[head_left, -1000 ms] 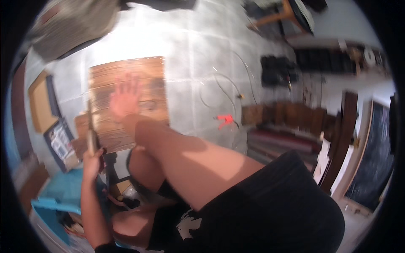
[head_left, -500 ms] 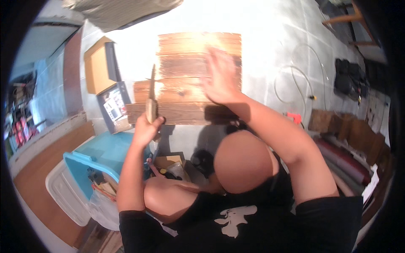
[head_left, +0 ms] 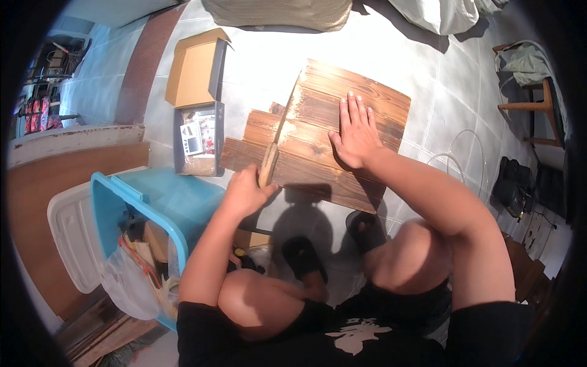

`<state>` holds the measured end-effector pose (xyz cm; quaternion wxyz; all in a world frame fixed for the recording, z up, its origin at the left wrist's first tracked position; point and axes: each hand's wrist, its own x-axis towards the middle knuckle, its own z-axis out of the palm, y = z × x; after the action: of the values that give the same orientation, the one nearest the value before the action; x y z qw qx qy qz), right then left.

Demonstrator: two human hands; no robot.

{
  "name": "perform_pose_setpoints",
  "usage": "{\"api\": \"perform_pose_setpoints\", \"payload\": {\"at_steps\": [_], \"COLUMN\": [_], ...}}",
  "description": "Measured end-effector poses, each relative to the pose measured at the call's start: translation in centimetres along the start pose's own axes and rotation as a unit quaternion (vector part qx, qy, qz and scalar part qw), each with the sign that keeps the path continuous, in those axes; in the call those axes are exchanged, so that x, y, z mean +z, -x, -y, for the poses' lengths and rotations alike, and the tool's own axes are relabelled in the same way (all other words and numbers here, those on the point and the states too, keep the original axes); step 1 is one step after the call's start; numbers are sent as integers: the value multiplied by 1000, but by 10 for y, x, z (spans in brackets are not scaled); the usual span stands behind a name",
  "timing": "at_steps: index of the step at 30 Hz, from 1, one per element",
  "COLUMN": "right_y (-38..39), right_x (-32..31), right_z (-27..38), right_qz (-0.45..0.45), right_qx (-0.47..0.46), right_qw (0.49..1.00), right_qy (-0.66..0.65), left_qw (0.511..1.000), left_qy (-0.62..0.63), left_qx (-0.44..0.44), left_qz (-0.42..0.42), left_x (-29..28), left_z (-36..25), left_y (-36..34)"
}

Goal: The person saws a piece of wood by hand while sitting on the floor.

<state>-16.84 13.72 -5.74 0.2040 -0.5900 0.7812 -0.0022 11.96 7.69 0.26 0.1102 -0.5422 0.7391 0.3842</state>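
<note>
A wooden panel of brown planks (head_left: 333, 183) lies on the floor before me, with shorter board ends sticking out at its left. My right hand (head_left: 358, 134) is spread on the panel, fingers stretched apart. My left hand (head_left: 247, 189) grips the pale wooden handle of a saw (head_left: 267, 165), whose thin blade runs away from me along the line where the wide part of the panel meets those shorter ends. The blade's teeth are too small to make out.
An open cardboard box (head_left: 192, 73) with packets sits at left. A turquoise bin (head_left: 165, 196) holding tools and wood lies near a white lid (head_left: 72, 226). A wooden chair (head_left: 532, 106), cables and a black case (head_left: 510, 189) are at right; fabric-covered items (head_left: 275, 12) lie beyond.
The view has swung round. My right hand, raised and blurred half a second ago, now rests spread on the panel. The saw stays in my left hand at the panel's left side.
</note>
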Motion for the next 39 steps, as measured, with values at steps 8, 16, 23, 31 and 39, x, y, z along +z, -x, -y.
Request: {"api": "perform_pose_setpoints", "payload": {"at_steps": [8,16,23,31,39], "right_y": [4,-25,-33,-36,-38], "right_x": [34,37,48,49,58], "right_z": [68,89,89,93,87], "right_qz": [-154,-236,-213,-213,-240], "right_qx": [368,517,542,547,542], "right_qw": [909,811,809,807,804], "right_qy": [-123,-140,-75,-63,-37], "left_qw": [986,994,978,989,989], "left_qy": [21,103,202,130,135], "left_qx": [96,9,52,-17,-44], "left_qz": [-136,-35,-3,-71,-29], "left_x": [34,8,23,36,11], "left_z": [28,7,17,16,8], "left_y": [3,-6,-20,-15,-11]}}
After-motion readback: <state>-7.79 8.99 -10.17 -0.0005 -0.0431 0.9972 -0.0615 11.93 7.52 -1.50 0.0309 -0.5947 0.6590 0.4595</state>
